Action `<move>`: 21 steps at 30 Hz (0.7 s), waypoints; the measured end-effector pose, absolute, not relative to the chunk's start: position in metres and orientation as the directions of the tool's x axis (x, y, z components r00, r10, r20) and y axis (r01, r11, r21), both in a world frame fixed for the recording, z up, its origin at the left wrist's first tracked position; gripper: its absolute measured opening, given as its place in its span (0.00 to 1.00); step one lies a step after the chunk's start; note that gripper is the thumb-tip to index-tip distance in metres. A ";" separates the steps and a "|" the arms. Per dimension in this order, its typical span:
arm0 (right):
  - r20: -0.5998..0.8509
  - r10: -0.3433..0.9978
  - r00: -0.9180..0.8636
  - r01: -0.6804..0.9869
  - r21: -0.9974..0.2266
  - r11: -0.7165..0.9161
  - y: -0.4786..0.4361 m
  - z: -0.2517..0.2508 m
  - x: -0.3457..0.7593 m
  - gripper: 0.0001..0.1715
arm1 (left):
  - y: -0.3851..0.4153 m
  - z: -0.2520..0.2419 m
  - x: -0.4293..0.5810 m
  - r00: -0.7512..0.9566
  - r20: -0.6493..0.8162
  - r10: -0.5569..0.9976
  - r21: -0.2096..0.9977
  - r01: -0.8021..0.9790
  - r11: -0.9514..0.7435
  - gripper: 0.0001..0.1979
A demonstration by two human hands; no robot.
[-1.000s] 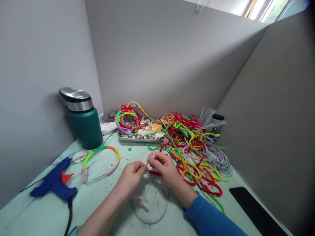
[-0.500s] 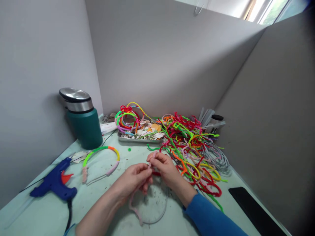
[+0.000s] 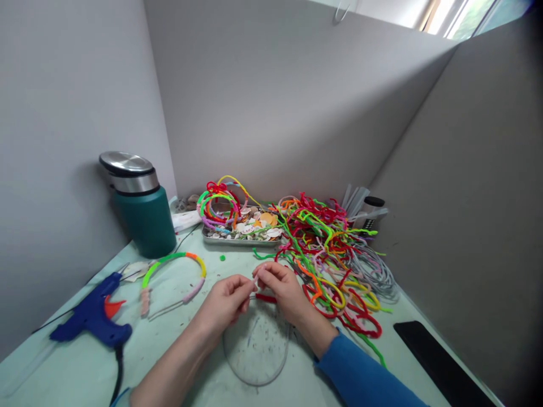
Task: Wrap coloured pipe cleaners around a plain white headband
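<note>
Both your left hand (image 3: pixel 224 302) and right hand (image 3: pixel 282 288) meet at lower centre, each pinching the short pink pipe cleaner (image 3: pixel 255 281) above the clear headband (image 3: pixel 258 385).

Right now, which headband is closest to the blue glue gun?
The green-orange-yellow headband lying flat alone; the other coloured ones are stacked far back at the tray.

Grey partition walls (image 3: pixel 275 102) — pale green table (image 3: pixel 72 373), window (image 3: pixel 458 14) top rt.
</note>
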State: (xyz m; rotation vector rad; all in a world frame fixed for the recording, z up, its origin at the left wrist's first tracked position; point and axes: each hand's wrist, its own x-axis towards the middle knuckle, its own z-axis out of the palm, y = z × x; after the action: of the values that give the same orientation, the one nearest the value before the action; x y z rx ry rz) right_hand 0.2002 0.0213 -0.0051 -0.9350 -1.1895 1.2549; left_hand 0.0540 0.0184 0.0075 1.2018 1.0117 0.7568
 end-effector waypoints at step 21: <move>0.197 0.956 -0.217 -0.316 -0.941 0.122 0.022 -0.008 0.207 0.05 | 0.010 0.010 0.049 0.644 -0.307 0.701 0.912 -0.013 0.411 0.13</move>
State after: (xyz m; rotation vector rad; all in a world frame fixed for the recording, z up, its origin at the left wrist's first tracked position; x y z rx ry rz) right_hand 0.2072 0.0217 -0.0079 -0.7368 -1.2243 1.3891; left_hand 0.0492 0.0104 0.0101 1.0646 0.7638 0.5091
